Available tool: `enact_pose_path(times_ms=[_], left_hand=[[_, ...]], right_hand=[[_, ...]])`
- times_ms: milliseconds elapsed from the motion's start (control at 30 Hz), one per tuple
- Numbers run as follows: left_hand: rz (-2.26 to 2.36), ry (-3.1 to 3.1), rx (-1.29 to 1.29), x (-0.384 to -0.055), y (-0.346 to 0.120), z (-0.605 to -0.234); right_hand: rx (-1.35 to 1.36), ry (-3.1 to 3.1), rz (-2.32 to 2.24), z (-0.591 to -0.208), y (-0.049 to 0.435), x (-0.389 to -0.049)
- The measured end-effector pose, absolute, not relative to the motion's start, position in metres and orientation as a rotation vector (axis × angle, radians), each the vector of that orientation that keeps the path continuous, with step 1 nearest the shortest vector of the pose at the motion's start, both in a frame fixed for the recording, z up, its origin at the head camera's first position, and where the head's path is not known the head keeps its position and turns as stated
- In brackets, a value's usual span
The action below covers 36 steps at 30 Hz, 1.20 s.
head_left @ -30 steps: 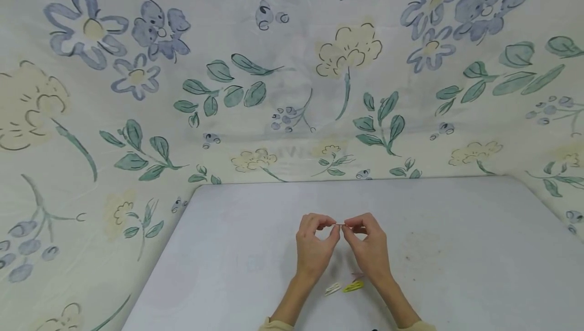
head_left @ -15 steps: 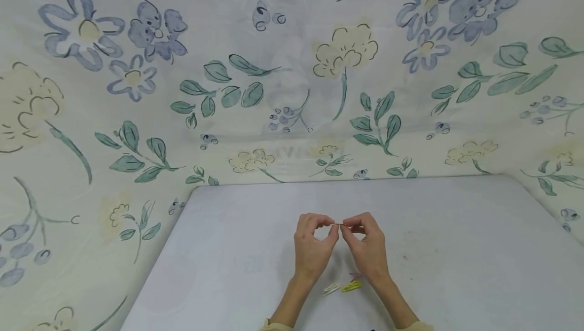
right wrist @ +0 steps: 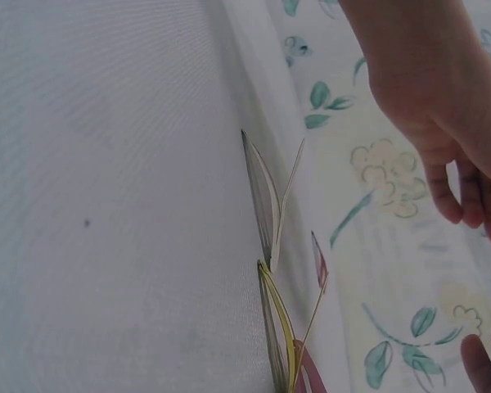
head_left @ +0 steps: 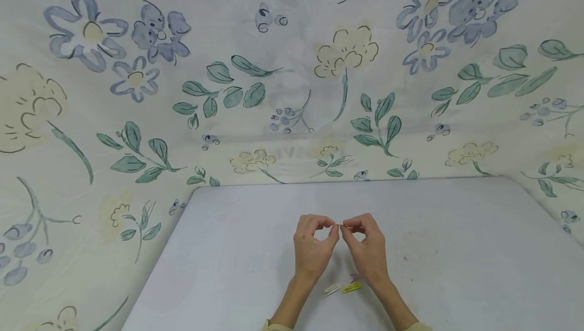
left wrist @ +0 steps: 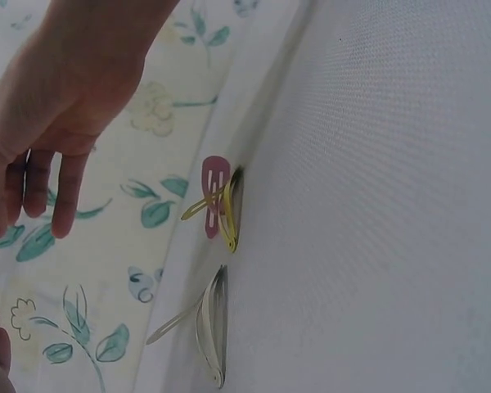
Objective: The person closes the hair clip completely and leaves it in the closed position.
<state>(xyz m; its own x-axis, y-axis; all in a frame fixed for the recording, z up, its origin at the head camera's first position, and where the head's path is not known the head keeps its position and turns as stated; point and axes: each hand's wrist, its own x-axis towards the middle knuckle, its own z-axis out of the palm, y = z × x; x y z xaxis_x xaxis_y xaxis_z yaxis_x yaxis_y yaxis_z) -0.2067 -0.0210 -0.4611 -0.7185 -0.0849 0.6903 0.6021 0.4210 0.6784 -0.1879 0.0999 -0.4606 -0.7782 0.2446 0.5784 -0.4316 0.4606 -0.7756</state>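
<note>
My left hand (head_left: pixel 312 251) and right hand (head_left: pixel 369 251) meet fingertip to fingertip above the table, thumb and forefinger of each pinching one end of a thin reddish strip (head_left: pixel 339 225). The strip is seen edge-on and mostly covered by the fingers; I cannot tell its kind. Below the hands lie a white snap hair clip (head_left: pixel 332 289), a yellow snap hair clip (head_left: pixel 352 287) and a pink snap hair clip (head_left: pixel 355 276), partly hidden by the right wrist. In the left wrist view the white clip (left wrist: pixel 209 332) and yellow clip (left wrist: pixel 229 213) are sprung apart.
A white table (head_left: pixel 237 250) with rounded far corners spreads under the hands. Small dark specks (head_left: pixel 406 258) dot its right side. Behind and beside it hangs a floral-patterned sheet (head_left: pixel 292 77).
Both hands hold almost the same pose, still pinching the strip. The head view shifts very slightly; the clips stay put.
</note>
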Motion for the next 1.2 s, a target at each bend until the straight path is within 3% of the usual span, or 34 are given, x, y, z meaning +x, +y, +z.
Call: enact_pose_path(times_ms=[1200], left_hand=[[-1.471,-2.134,-0.469,-0.2064,-0.0215,-0.4632]], right_hand=[[0.185,-2.105,1.41,-0.4636,0.108,-0.1909]])
